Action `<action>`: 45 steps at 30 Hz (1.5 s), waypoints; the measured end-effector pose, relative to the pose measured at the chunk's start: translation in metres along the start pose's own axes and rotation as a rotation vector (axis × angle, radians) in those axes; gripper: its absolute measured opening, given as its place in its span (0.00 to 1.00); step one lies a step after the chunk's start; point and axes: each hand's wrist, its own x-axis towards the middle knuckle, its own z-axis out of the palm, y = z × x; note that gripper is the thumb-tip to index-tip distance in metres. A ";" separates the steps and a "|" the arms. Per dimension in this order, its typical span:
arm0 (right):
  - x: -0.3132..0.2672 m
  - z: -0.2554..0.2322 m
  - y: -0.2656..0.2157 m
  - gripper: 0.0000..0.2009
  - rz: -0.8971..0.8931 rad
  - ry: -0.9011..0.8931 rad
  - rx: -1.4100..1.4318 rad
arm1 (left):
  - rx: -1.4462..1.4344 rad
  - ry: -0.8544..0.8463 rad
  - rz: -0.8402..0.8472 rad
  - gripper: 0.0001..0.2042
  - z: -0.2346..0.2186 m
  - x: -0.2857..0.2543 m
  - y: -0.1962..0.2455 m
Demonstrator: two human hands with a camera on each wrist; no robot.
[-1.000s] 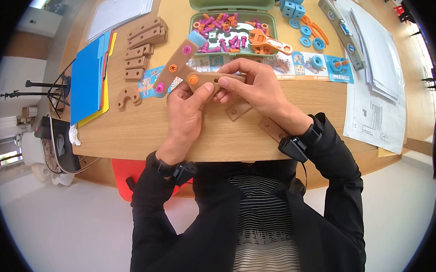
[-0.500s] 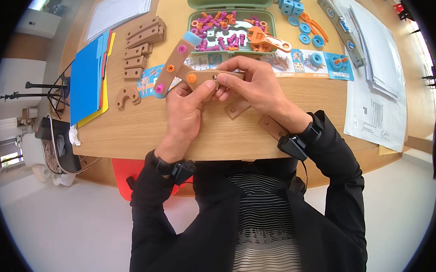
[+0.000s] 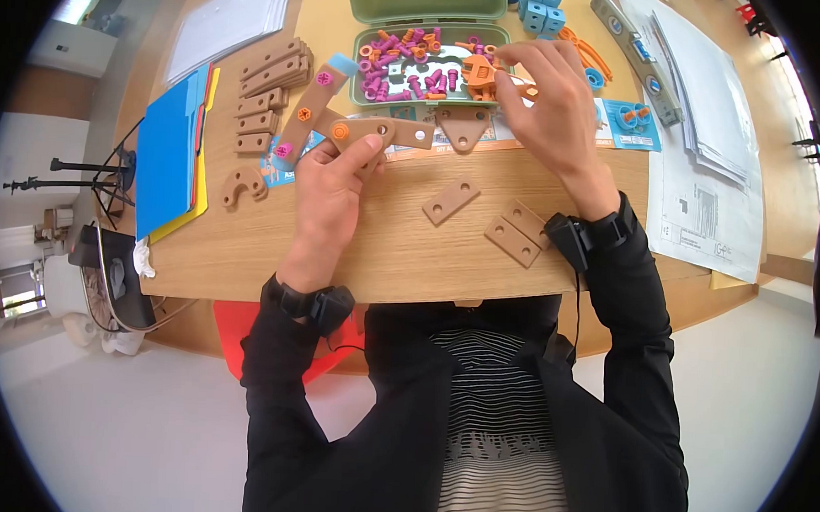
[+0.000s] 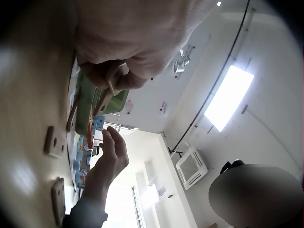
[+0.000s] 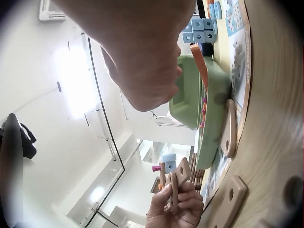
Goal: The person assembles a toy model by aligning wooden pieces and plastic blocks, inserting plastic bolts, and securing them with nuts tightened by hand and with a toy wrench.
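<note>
My left hand pinches a wooden-looking brown plate between thumb and fingers; an orange bolt joins it to a longer brown bar with blue ends and purple bolts. Another brown strip extends right from behind the plate. Over the right end of the green box, my right hand is raised with thumb and fingers apart, close over the orange toy wrench. The right wrist view shows its fingers beside an orange strip at the box rim. A brown triangular plate lies before the box.
Short brown strips lie near the front. More brown bars and a curved piece are at left, beside blue folders. Blue blocks, a long level and papers occupy the right.
My right hand has left the brown plate and moved up and right to the box, uncovering the strip and triangular plate. My left hand has shifted slightly left with the brown assembly.
</note>
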 end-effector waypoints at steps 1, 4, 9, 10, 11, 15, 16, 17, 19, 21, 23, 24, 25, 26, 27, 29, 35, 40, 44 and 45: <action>-0.001 -0.001 0.005 0.08 0.000 -0.001 -0.002 | -0.007 -0.004 0.001 0.08 -0.002 0.003 -0.001; -0.003 -0.003 0.015 0.10 0.049 -0.123 -0.069 | -0.019 -0.011 -0.002 0.08 -0.004 0.006 -0.004; -0.006 0.001 0.017 0.09 0.092 -0.226 -0.067 | -0.023 -0.065 0.009 0.09 -0.012 0.008 -0.009; -0.006 0.002 0.017 0.09 0.089 -0.228 -0.067 | -0.029 -0.060 0.005 0.09 -0.011 0.008 -0.008; -0.005 0.002 0.017 0.09 0.092 -0.231 -0.064 | -0.035 -0.056 0.001 0.09 -0.011 0.008 -0.008; -0.005 0.006 0.019 0.08 0.090 -0.216 -0.022 | -0.053 -0.057 0.003 0.09 -0.009 0.007 -0.007; -0.005 0.007 0.020 0.08 0.086 -0.219 -0.024 | -0.044 -0.053 0.006 0.08 -0.008 0.006 -0.007; -0.005 0.008 0.020 0.08 0.096 -0.210 -0.003 | -0.036 -0.049 0.008 0.07 -0.007 0.005 -0.007; -0.003 0.011 0.021 0.08 0.101 -0.204 0.015 | -0.043 -0.047 0.014 0.07 -0.006 0.005 -0.007; -0.002 0.016 0.023 0.08 0.064 -0.154 0.009 | -0.046 -0.047 0.017 0.07 -0.005 0.006 -0.007; -0.001 0.023 0.028 0.08 0.044 -0.149 -0.016 | -0.027 -0.039 0.007 0.07 -0.006 0.006 -0.008; -0.002 0.026 0.030 0.07 0.028 -0.143 -0.038 | -0.029 -0.039 0.008 0.07 -0.006 0.006 -0.008; -0.001 0.027 0.030 0.07 0.027 -0.144 -0.039 | -0.027 -0.046 0.011 0.06 -0.006 0.006 -0.007; 0.000 0.028 0.029 0.08 0.006 -0.123 -0.069 | -0.025 -0.054 0.014 0.06 -0.006 0.006 -0.007; 0.001 0.029 0.028 0.08 -0.015 -0.101 -0.099 | -0.027 -0.054 0.015 0.06 -0.006 0.006 -0.008; 0.004 0.028 0.023 0.08 -0.052 -0.107 -0.072 | -0.025 -0.061 0.013 0.06 -0.006 0.006 -0.008; 0.007 0.033 0.007 0.08 -0.081 -0.298 0.018 | -0.049 -0.102 0.008 0.09 -0.010 0.008 -0.009; 0.012 0.045 0.009 0.11 -0.074 -0.358 -0.036 | -0.011 -0.074 0.011 0.06 -0.006 0.006 -0.007; 0.017 0.048 0.008 0.12 -0.065 -0.399 -0.131 | -0.011 -0.105 0.016 0.07 -0.008 0.007 -0.008; 0.018 0.048 0.007 0.13 -0.056 -0.427 -0.159 | -0.011 -0.105 0.015 0.07 -0.008 0.007 -0.008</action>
